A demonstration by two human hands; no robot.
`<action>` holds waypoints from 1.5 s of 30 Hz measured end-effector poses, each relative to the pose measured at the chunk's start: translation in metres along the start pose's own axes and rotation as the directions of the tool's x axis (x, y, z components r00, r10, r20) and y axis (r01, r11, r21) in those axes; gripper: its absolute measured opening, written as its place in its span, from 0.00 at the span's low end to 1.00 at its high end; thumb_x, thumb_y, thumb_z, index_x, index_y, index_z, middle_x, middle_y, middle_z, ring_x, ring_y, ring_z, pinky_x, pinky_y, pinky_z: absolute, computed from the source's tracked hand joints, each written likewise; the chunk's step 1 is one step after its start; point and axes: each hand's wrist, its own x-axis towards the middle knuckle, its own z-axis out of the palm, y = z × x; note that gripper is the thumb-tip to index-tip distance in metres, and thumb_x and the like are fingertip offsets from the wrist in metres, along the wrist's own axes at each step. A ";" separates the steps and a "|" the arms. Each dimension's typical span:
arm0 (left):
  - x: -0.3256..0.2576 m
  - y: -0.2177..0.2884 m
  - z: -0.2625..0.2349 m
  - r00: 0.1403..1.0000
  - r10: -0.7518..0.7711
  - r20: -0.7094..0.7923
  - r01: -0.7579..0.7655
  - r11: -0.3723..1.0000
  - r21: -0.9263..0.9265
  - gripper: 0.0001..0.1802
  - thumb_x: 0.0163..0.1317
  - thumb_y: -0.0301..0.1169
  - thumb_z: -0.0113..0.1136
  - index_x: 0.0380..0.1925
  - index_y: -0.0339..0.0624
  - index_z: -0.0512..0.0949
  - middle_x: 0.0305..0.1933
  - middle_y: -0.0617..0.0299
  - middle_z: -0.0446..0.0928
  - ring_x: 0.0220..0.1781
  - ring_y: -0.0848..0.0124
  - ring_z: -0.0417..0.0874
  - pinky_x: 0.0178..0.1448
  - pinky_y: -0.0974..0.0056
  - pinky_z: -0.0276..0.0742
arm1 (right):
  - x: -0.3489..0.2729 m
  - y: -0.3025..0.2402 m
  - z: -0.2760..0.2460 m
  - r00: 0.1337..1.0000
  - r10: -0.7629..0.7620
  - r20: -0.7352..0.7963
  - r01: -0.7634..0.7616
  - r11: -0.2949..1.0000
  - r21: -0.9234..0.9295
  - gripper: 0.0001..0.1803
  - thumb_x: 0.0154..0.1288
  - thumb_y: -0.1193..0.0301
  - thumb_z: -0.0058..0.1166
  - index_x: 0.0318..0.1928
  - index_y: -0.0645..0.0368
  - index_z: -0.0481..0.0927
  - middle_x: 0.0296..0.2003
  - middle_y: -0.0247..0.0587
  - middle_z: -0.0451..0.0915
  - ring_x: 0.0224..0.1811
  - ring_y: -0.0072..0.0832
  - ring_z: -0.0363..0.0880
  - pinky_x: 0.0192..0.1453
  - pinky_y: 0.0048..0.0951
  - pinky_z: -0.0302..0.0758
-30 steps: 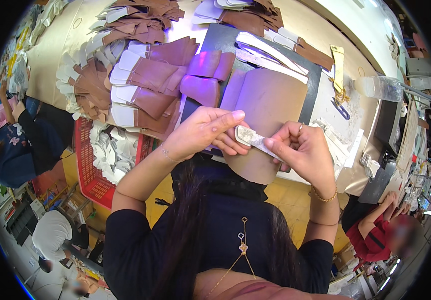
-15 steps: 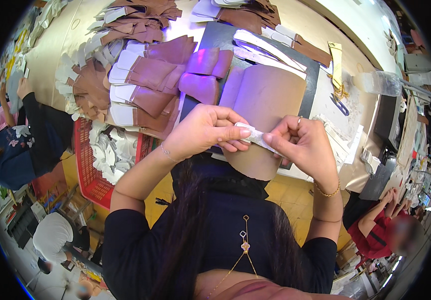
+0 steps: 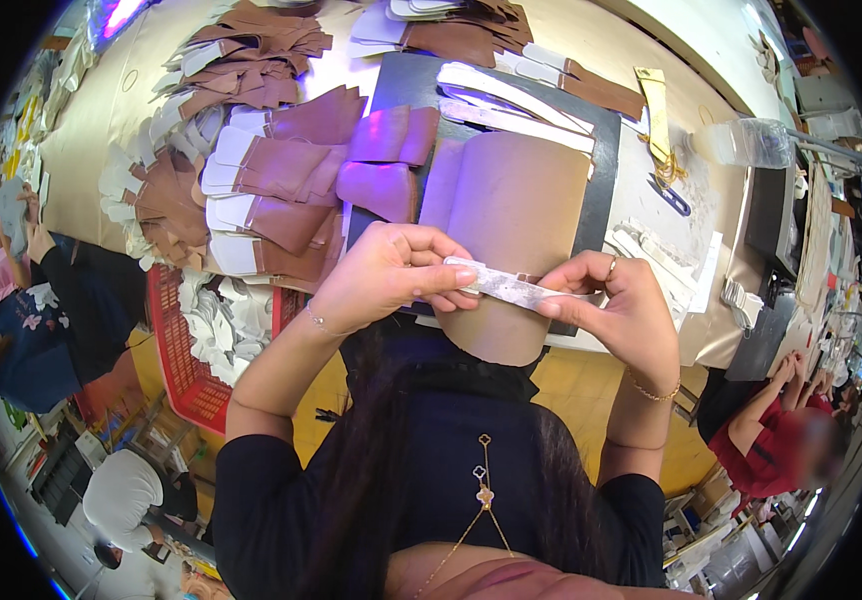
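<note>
A narrow whitish strip [image 3: 511, 288] is stretched between my two hands, with a bit of brown showing along its far edge. My left hand [image 3: 401, 268] pinches its left end between thumb and fingers. At the other end, my right hand [image 3: 616, 305] grips it with thumb and fingertips. Both hands are above the near part of a curved tan sheet [image 3: 526, 200], which lies over a dark board [image 3: 603, 180]. Brown leather pieces [image 3: 379, 190] lie beyond my left hand. Long white strips [image 3: 516, 100] rest on the board's far side.
Stacks of brown pieces with white ends [image 3: 276, 165] cover the table's left. A red basket [image 3: 186, 370] holds white pieces. Scissors [image 3: 673, 200], a yellow strip [image 3: 656, 115] and a clear plastic bottle [image 3: 751, 143] lie on the right. Other people work at both sides.
My right hand has slid rightward along the strip, away from my left hand, so more of the strip shows between them. The whole view has shifted slightly.
</note>
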 end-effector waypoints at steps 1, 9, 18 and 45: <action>0.000 0.000 0.000 1.000 -0.007 -0.007 0.007 1.000 0.014 0.11 0.60 0.25 0.59 0.38 0.27 0.76 0.32 0.49 0.81 0.33 0.66 0.85 0.35 0.70 0.82 | -0.001 0.002 -0.002 1.000 0.001 0.000 -0.001 1.000 0.011 0.11 0.54 0.69 0.65 0.31 0.65 0.82 0.21 0.34 0.80 0.23 0.14 0.76 0.29 0.16 0.71; 0.003 -0.003 0.000 1.000 -0.015 -0.023 0.015 1.000 -0.013 0.09 0.59 0.25 0.59 0.36 0.28 0.76 0.30 0.47 0.81 0.30 0.65 0.85 0.32 0.71 0.82 | -0.002 0.008 -0.006 0.987 0.158 0.007 -0.158 0.987 0.038 0.09 0.54 0.72 0.65 0.29 0.64 0.79 0.23 0.28 0.77 0.25 0.11 0.71 0.30 0.14 0.67; 0.010 -0.006 -0.002 0.998 -0.061 0.002 0.061 0.998 -0.005 0.09 0.60 0.27 0.60 0.35 0.31 0.76 0.28 0.53 0.81 0.27 0.71 0.84 0.30 0.73 0.78 | 0.000 0.015 -0.003 0.991 0.130 -0.034 -0.129 0.992 0.008 0.11 0.54 0.72 0.65 0.25 0.63 0.76 0.20 0.26 0.75 0.24 0.10 0.68 0.28 0.14 0.66; 0.019 -0.029 -0.029 0.999 -0.038 0.027 0.038 0.999 0.022 0.08 0.61 0.28 0.58 0.34 0.33 0.75 0.26 0.53 0.80 0.23 0.68 0.82 0.26 0.70 0.77 | -0.008 0.071 -0.023 0.994 0.106 0.024 -0.108 0.939 0.328 0.12 0.52 0.67 0.68 0.27 0.62 0.79 0.23 0.29 0.78 0.26 0.13 0.72 0.31 0.16 0.69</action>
